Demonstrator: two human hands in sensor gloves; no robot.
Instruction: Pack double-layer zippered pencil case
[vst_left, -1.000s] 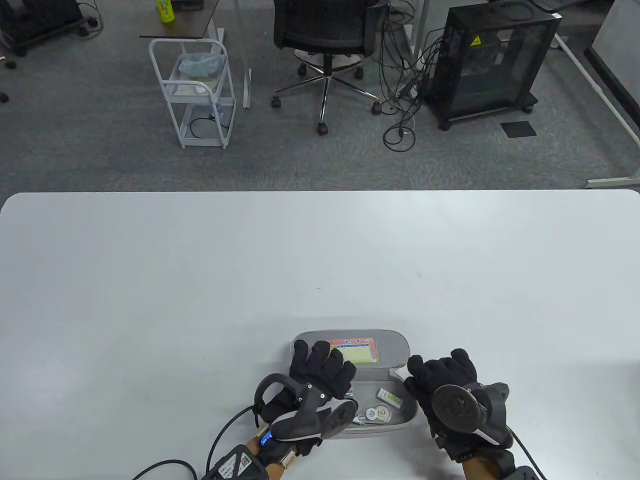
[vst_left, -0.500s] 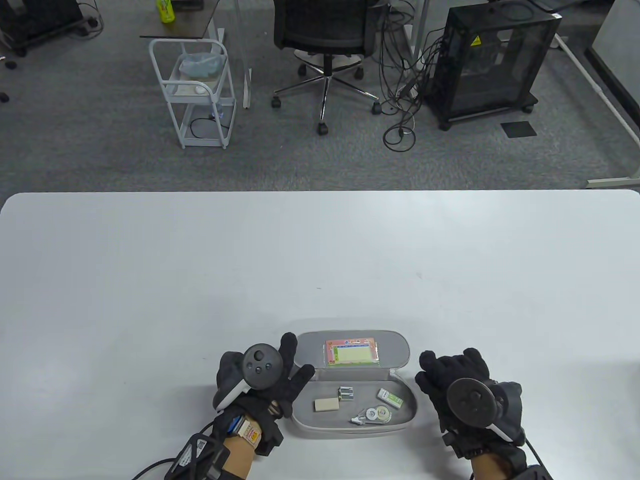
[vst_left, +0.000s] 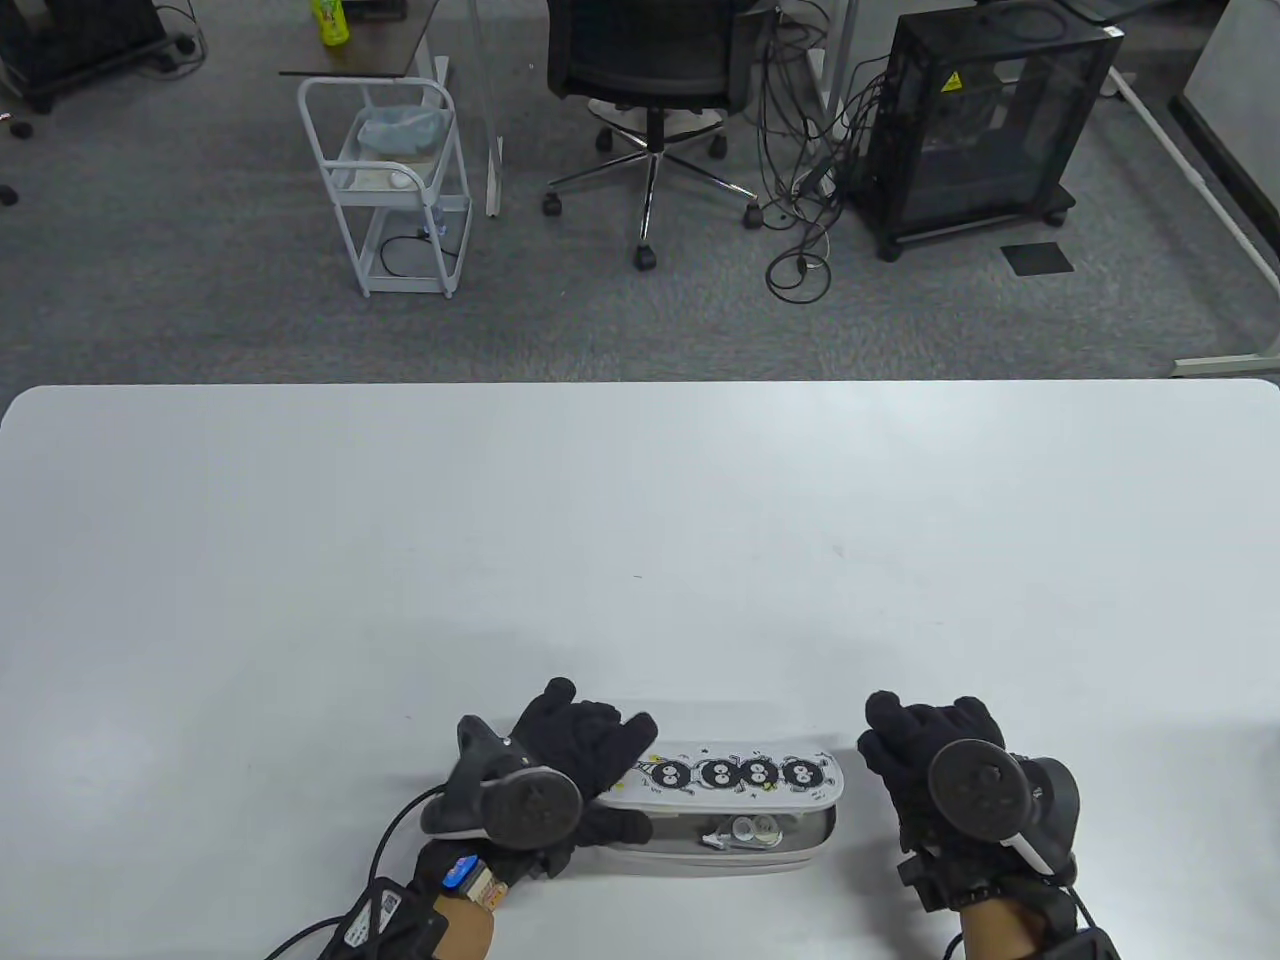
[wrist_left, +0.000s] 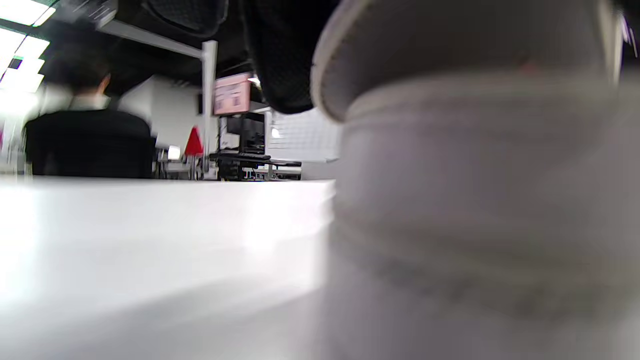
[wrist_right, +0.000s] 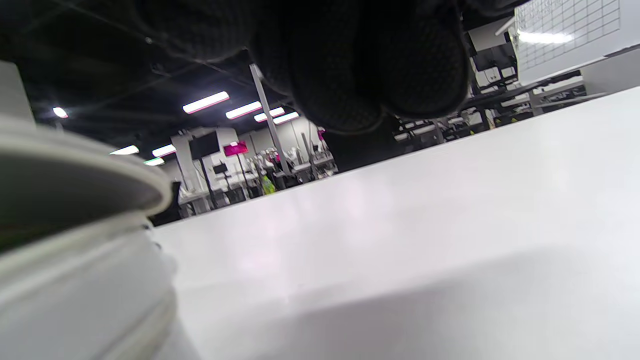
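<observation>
The grey pencil case lies near the table's front edge. Its lid, printed with black fuzzy faces, is lowered almost flat over the tray. Through the narrow front gap a correction tape shows; the other contents are hidden. My left hand holds the lid's left end, fingers on top and thumb in front below. In the left wrist view the case fills the right side. My right hand rests on the table just right of the case, holding nothing. Its fingers hang above the table beside the case.
The white table stretches bare beyond the case. Past its far edge stand an office chair, a white cart and a black cabinet. A seated person shows far off in the left wrist view.
The lid, lying open with its inner card showing, has been swung down over the tray by my left hand. My right hand slid slightly right, away from the case.
</observation>
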